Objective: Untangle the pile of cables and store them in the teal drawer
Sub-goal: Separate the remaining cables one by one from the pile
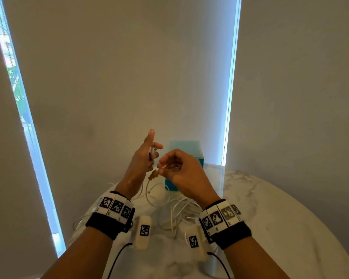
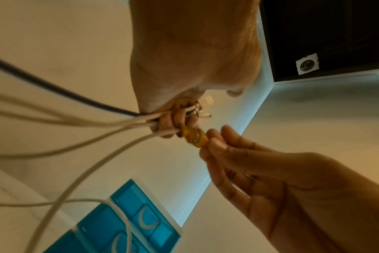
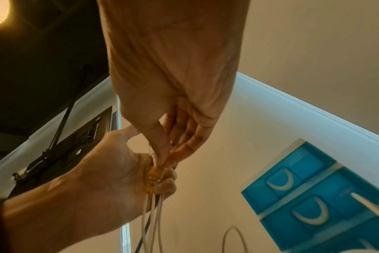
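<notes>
My left hand (image 1: 152,157) is raised above the table, and its lower fingers (image 2: 173,119) curl round a bundle of white cables (image 2: 110,123) and one black cable. Its forefinger points upward. My right hand (image 1: 162,169) pinches the yellow connector (image 1: 153,175) at one cable's end, right beside the left hand's fingers. That yellow connector (image 3: 154,178) lies against the left hand's fingers. The rest of the white cable pile (image 1: 175,214) lies tangled on the table below my wrists. The teal drawer unit (image 1: 184,154) stands behind my hands, its drawers (image 3: 309,196) closed.
The round marble table (image 1: 270,208) curves away at the right and ends close behind the drawer unit, against the blinds. Loops of white cable (image 1: 77,222) hang over its left edge.
</notes>
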{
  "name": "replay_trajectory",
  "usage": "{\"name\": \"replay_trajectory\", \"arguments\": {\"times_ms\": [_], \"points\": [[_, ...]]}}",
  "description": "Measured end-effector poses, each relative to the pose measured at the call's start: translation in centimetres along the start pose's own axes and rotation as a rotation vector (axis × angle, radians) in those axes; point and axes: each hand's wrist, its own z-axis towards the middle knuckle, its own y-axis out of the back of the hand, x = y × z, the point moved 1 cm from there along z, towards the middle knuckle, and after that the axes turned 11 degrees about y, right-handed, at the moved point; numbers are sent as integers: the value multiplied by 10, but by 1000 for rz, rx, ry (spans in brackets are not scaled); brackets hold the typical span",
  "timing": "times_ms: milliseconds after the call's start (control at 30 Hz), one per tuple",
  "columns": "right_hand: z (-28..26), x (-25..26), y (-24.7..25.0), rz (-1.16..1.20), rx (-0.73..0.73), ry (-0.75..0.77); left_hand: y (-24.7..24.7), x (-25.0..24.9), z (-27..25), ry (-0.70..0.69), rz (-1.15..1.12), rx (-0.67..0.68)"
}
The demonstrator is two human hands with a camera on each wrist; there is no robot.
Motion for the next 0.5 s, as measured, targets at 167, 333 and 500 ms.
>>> {"name": "replay_trajectory", "arguments": {"times_ms": [167,333,500], "points": [[-16,-6,0,146,-175,0,-8,16,-8,41,106,89],[-38,-27,-12,66,-238,-73,-22,25,-7,54,34,14],[-51,-50,-13,132,-331,-118,-28,35,-2,82,127,19]]}}
